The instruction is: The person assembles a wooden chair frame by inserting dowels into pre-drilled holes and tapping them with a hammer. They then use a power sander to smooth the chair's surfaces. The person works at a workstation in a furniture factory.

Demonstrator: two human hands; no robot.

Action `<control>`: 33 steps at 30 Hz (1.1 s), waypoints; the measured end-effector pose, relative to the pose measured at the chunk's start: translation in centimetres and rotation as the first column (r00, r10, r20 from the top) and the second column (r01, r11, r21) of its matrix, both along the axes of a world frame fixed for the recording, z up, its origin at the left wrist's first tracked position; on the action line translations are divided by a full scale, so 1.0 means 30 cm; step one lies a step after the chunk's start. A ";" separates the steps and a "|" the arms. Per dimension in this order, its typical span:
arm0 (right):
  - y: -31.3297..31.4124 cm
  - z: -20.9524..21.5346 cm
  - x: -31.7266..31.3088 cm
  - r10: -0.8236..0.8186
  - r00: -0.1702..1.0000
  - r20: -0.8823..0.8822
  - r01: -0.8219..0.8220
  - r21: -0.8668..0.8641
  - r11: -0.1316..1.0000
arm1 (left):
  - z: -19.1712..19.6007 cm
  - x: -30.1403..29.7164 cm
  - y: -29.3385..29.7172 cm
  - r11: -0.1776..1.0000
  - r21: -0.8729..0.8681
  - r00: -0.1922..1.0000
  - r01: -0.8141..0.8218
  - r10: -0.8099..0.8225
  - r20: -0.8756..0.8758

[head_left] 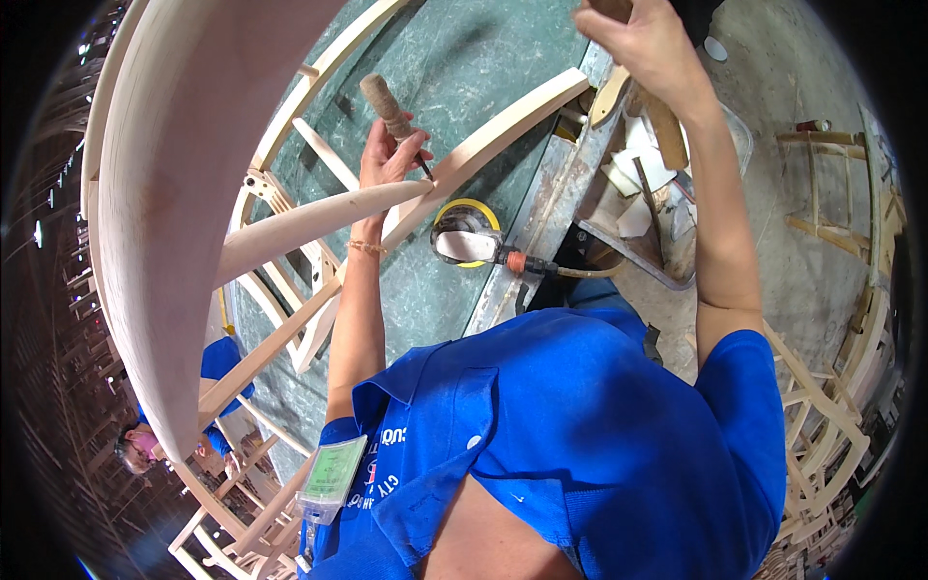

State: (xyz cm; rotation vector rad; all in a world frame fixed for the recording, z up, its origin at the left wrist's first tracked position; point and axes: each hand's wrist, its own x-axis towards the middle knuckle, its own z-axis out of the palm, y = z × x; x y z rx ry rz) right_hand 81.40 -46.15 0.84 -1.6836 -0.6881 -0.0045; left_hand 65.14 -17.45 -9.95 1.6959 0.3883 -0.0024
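My left hand [389, 159] is closed around a chisel [385, 101] with a worn wooden handle. Its thin dark blade points down at the joint where a round pale rail [319, 222] meets a curved wooden frame piece [503, 126]. Raised at the top right, my right hand [650, 48] grips a thick brown wooden bar [665, 130]. Part of that bar shows above my fingers and part below the wrist; the top picture edge cuts it off. A wide, smooth curved wooden part [184, 174] of the chair-like frame rises close on the left.
A round sander [466, 235] with a hose lies on the green worktop [435, 58]. A tray [633, 246] of scraps and tools stands at the bench edge, near a pale wooden handle [609, 95]. A co-worker [220, 367] in blue is at the lower left. Chair frames [822, 425] stand right.
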 end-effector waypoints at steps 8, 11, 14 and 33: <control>-0.003 0.067 0.022 -0.206 0.978 -0.035 0.208 0.039 0.977 | 0.007 0.008 -0.004 1.000 0.000 1.000 -0.013 0.013 0.021; -0.009 0.036 0.028 -0.222 0.971 0.086 0.220 0.034 0.975 | 0.002 0.012 -0.001 1.000 0.003 1.000 0.007 -0.007 0.017; 0.006 -0.022 0.060 -0.272 0.940 0.205 0.266 0.055 0.962 | 0.004 0.007 0.000 0.999 0.041 1.000 0.006 -0.006 0.004; 0.117 -0.259 -0.089 0.098 0.988 0.118 -0.026 -0.498 0.867 | -0.003 0.023 0.009 0.995 -0.003 0.995 0.096 -0.096 -0.031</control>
